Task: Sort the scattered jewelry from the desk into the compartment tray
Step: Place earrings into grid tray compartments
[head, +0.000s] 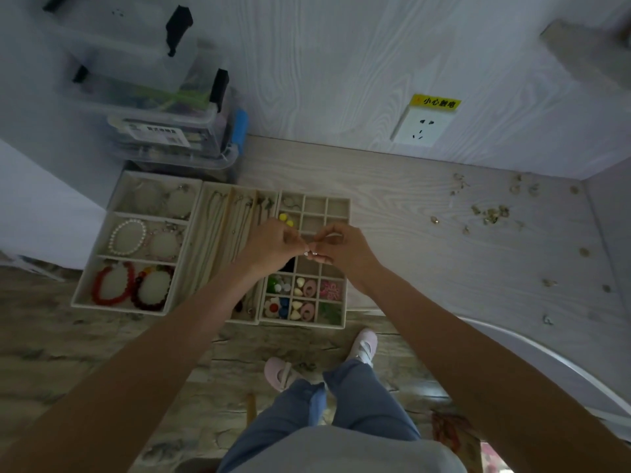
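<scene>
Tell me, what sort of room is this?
Probably a home room or small craft corner: a wood-grain desk against a wall with a power socket, stacked clear storage boxes, and felt-lined jewelry trays.

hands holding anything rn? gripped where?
Both hands, left hand and right hand, pinch one small pale jewelry piece by their fingertips above the compartment tray; exact part too small to tell.

The desk (426,233) has a pale, matt wood-grain finish, and the wall panel (341,63) behind it shows the same printed grain. The compartment tray (336,264) looks lined in matt beige cloth, holding glossy beads, a pearly bracelet (127,237) and shiny red beads (99,285). The storage boxes (164,107) are clear, smooth plastic.
</scene>
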Action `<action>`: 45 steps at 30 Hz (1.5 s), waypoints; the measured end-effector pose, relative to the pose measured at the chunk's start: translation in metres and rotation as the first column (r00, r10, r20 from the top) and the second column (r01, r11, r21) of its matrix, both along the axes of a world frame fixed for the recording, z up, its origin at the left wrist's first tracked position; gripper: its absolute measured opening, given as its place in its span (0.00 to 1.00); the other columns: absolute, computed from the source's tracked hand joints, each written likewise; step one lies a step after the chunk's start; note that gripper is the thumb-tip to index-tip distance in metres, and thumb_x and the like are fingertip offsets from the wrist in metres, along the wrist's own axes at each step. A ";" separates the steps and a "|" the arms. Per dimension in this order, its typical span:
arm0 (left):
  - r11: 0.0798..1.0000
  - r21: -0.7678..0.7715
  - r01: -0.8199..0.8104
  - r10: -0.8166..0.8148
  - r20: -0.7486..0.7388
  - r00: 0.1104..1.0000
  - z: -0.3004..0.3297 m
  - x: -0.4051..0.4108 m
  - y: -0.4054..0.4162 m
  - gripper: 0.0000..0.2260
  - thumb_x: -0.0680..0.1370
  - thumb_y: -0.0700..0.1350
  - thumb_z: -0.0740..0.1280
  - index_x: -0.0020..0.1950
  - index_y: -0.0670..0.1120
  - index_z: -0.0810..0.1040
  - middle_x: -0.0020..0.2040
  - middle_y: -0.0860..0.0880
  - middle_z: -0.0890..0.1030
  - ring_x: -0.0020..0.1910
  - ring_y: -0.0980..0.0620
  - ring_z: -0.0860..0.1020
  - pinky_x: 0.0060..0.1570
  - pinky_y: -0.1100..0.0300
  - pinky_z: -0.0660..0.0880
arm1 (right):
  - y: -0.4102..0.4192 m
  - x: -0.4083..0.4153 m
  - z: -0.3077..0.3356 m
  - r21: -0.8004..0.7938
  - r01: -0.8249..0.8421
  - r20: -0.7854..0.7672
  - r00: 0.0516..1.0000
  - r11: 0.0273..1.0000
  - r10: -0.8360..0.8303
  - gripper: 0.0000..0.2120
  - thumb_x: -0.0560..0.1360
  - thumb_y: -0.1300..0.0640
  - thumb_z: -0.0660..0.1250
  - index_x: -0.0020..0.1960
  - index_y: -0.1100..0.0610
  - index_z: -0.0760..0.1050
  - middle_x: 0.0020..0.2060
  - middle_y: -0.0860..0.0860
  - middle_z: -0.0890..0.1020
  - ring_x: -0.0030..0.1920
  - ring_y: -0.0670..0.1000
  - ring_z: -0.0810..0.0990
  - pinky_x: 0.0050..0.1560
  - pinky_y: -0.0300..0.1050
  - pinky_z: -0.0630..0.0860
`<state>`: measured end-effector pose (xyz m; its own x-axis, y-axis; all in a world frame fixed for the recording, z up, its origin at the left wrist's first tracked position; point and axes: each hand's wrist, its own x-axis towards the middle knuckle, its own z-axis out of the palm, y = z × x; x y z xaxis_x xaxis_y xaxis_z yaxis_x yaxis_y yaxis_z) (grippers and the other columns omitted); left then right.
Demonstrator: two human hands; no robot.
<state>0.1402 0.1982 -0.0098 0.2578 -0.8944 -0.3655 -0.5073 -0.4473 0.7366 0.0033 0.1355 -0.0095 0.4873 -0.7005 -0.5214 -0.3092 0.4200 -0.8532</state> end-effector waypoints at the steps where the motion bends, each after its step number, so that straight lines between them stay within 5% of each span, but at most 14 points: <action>1: 1.000 0.020 -0.002 0.002 -0.009 1.000 -0.001 0.000 0.000 0.08 0.73 0.43 0.70 0.37 0.39 0.82 0.31 0.39 0.74 0.29 0.50 0.70 0.29 0.61 0.62 | 0.001 0.000 -0.001 -0.017 -0.005 -0.012 1.000 1.000 0.004 0.09 0.71 0.73 0.68 0.39 0.62 0.73 0.36 0.61 0.80 0.35 0.53 0.83 0.46 0.45 0.81; 4: 0.998 0.064 -0.012 0.015 -0.039 0.999 -0.005 0.001 0.002 0.12 0.73 0.44 0.70 0.39 0.34 0.81 0.30 0.43 0.71 0.29 0.50 0.67 0.28 0.60 0.61 | 0.004 -0.003 -0.002 -0.103 -0.085 -0.077 0.994 0.991 0.077 0.07 0.71 0.69 0.70 0.38 0.59 0.78 0.38 0.60 0.82 0.45 0.60 0.82 0.54 0.52 0.79; 9: 0.998 0.057 -0.007 0.006 0.009 1.000 -0.014 0.000 0.005 0.15 0.72 0.42 0.71 0.31 0.33 0.76 0.27 0.43 0.69 0.28 0.49 0.67 0.31 0.58 0.63 | 0.007 -0.007 0.000 -0.260 -0.279 -0.287 0.937 0.925 0.202 0.03 0.69 0.63 0.74 0.41 0.56 0.82 0.32 0.44 0.80 0.35 0.39 0.77 0.37 0.26 0.72; 13: 0.997 0.071 0.023 -0.034 0.158 0.987 -0.022 -0.005 0.005 0.21 0.72 0.50 0.71 0.23 0.46 0.68 0.28 0.48 0.66 0.30 0.49 0.68 0.39 0.55 0.69 | 0.012 -0.007 -0.001 -0.424 -0.467 -0.503 0.834 0.776 0.228 0.05 0.72 0.60 0.70 0.47 0.55 0.82 0.43 0.51 0.84 0.44 0.48 0.81 0.49 0.44 0.78; 15: 0.991 0.123 0.050 -0.080 0.255 0.964 -0.023 -0.011 0.005 0.20 0.73 0.57 0.69 0.27 0.47 0.70 0.37 0.47 0.69 0.44 0.45 0.72 0.50 0.53 0.69 | 0.016 -0.005 0.001 -0.446 -0.581 -0.633 0.743 0.681 0.218 0.07 0.75 0.56 0.66 0.51 0.53 0.79 0.47 0.52 0.83 0.49 0.52 0.81 0.50 0.46 0.77; 18: 0.986 0.142 0.087 -0.136 0.382 0.914 -0.021 -0.020 0.007 0.15 0.75 0.54 0.67 0.42 0.42 0.78 0.56 0.44 0.68 0.60 0.46 0.65 0.58 0.55 0.66 | 0.018 -0.001 -0.002 -0.459 -0.701 -0.741 0.641 0.545 0.199 0.09 0.76 0.53 0.62 0.55 0.53 0.76 0.49 0.52 0.81 0.52 0.54 0.78 0.45 0.44 0.70; 21: 0.987 0.106 0.124 -0.162 0.509 0.845 -0.016 -0.029 0.008 0.14 0.75 0.51 0.66 0.54 0.41 0.78 0.61 0.44 0.68 0.63 0.46 0.65 0.60 0.53 0.67 | 0.019 0.001 -0.006 -0.452 -0.775 -0.802 0.570 0.442 0.178 0.09 0.77 0.53 0.62 0.56 0.52 0.74 0.48 0.53 0.81 0.51 0.56 0.79 0.43 0.45 0.70; 25: 0.971 0.135 0.198 -0.238 0.646 0.725 -0.014 -0.036 0.008 0.12 0.76 0.51 0.66 0.55 0.45 0.79 0.62 0.45 0.69 0.63 0.46 0.65 0.60 0.52 0.65 | 0.019 0.004 -0.005 -0.439 -0.828 -0.846 0.512 0.349 0.151 0.08 0.78 0.56 0.60 0.55 0.53 0.75 0.47 0.54 0.82 0.50 0.57 0.80 0.44 0.46 0.71; 33: 0.976 -0.026 0.217 -0.162 0.584 0.796 -0.018 -0.028 0.017 0.09 0.76 0.49 0.66 0.53 0.47 0.81 0.55 0.47 0.70 0.58 0.49 0.68 0.55 0.55 0.67 | 0.019 -0.002 -0.014 -0.498 -0.809 -0.816 0.560 0.313 0.147 0.08 0.78 0.54 0.59 0.55 0.54 0.73 0.47 0.53 0.81 0.49 0.57 0.80 0.40 0.45 0.68; 38: 0.971 -0.168 0.169 -0.054 0.536 0.842 -0.016 -0.009 0.032 0.05 0.72 0.37 0.71 0.45 0.43 0.83 0.51 0.43 0.74 0.50 0.45 0.74 0.47 0.57 0.71 | 0.022 -0.003 -0.019 -0.505 -0.810 -0.814 0.562 0.299 0.148 0.09 0.79 0.55 0.59 0.56 0.52 0.75 0.50 0.52 0.79 0.51 0.56 0.80 0.40 0.44 0.67; 45: 0.954 -0.056 0.295 -0.198 0.624 0.756 -0.010 -0.006 0.041 0.14 0.76 0.38 0.67 0.60 0.48 0.79 0.60 0.45 0.72 0.58 0.45 0.71 0.55 0.52 0.70 | 0.024 -0.002 -0.016 -0.499 -0.810 -0.819 0.557 0.308 0.139 0.10 0.78 0.57 0.60 0.57 0.52 0.76 0.53 0.52 0.76 0.50 0.57 0.79 0.39 0.44 0.67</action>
<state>0.1344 0.2391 -0.0200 0.1441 -0.9868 -0.0743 -0.9459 -0.1594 0.2826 0.0009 0.1594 -0.0257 0.7431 -0.6392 -0.1979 -0.6690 -0.7163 -0.1986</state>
